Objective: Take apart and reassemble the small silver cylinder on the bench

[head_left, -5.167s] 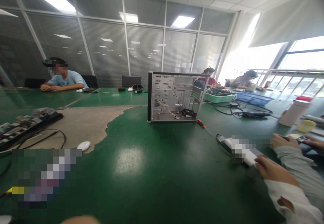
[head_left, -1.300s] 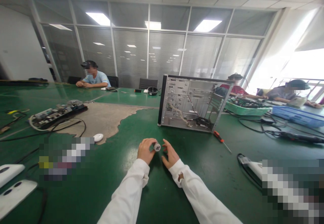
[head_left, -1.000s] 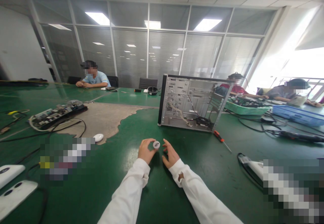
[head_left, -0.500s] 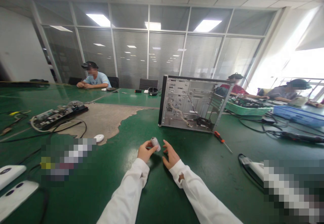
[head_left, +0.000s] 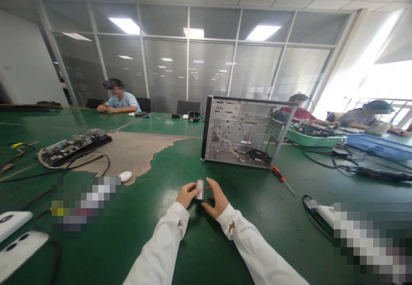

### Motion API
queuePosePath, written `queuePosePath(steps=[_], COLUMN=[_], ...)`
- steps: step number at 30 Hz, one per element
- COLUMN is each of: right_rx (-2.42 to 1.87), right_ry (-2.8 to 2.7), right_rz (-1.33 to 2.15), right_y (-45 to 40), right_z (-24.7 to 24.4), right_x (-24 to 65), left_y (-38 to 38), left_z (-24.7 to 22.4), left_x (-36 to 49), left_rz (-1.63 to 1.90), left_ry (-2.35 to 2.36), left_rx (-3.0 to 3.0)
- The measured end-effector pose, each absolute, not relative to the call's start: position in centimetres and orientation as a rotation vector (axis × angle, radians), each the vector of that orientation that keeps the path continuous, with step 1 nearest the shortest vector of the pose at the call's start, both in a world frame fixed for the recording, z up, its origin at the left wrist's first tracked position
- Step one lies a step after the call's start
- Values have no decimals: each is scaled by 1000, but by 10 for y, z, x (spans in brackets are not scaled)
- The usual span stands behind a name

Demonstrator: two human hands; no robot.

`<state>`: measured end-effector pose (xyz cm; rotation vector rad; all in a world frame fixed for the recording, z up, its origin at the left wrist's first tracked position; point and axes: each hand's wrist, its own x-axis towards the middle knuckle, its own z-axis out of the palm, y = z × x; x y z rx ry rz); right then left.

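Note:
A small silver-grey cylinder stands upright between my two hands, just above the green table. My left hand pinches it from the left. My right hand touches it from the right with fingers curled around it. Both arms are in white sleeves. Behind my hands an open metal computer case stands on the table, with cables and a fan inside. An orange-handled screwdriver lies to the right of the case.
A circuit board with black cables and a white mouse lie at the left. Two white devices sit at the near left edge. Green and blue trays and cables stand at the right. Three people sit at the far side.
My hands came in front of me holding the small cylinder. My left hand has turned it from end-on to upright, and my right hand has closed in onto it.

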<state>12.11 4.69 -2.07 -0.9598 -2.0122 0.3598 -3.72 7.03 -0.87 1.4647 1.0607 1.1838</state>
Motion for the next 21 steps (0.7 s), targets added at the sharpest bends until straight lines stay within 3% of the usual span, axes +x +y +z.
queuePosePath(steps=[21], right_rx=[-904], right_ry=[-1731], right_rz=[953], right_y=[58], right_z=[-34], right_x=[120], left_y=[67], left_z=[-2], left_x=[-37], left_rz=[1031], left_ry=[1054], left_rx=[1496])
